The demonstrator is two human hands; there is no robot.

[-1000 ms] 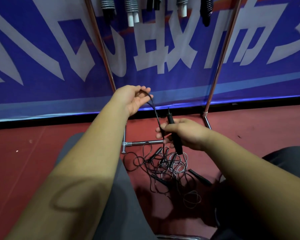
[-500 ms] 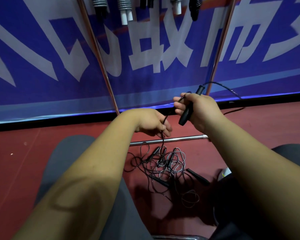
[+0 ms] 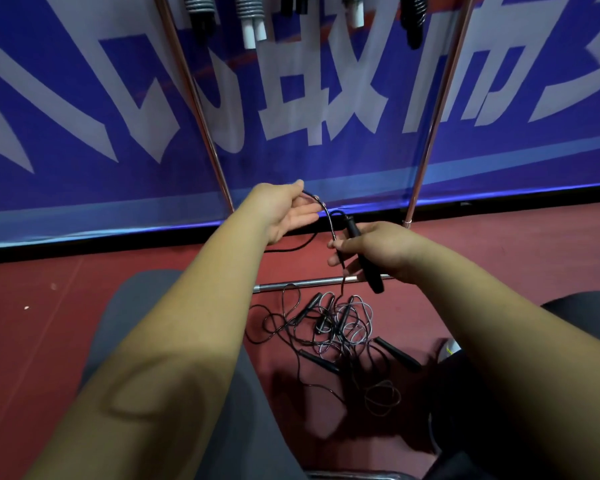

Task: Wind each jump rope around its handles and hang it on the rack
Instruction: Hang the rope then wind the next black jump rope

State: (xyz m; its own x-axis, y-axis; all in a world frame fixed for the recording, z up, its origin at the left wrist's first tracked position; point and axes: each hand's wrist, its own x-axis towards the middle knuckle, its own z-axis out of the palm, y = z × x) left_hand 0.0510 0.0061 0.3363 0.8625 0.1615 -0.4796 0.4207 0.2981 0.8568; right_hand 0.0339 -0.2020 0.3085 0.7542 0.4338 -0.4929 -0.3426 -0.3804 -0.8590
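Head view: black jump rope (image 3: 354, 228) (thin cord (image 3: 328, 220)); cord in left hand (image 3: 284, 211), handle (image 3: 374, 278) in right hand (image 3: 381, 251)

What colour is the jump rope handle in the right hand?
Black. The jump rope handle in the right hand shows best in the head view.

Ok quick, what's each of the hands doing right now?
Left hand: pinching the rope cord.
Right hand: gripping the black handle.
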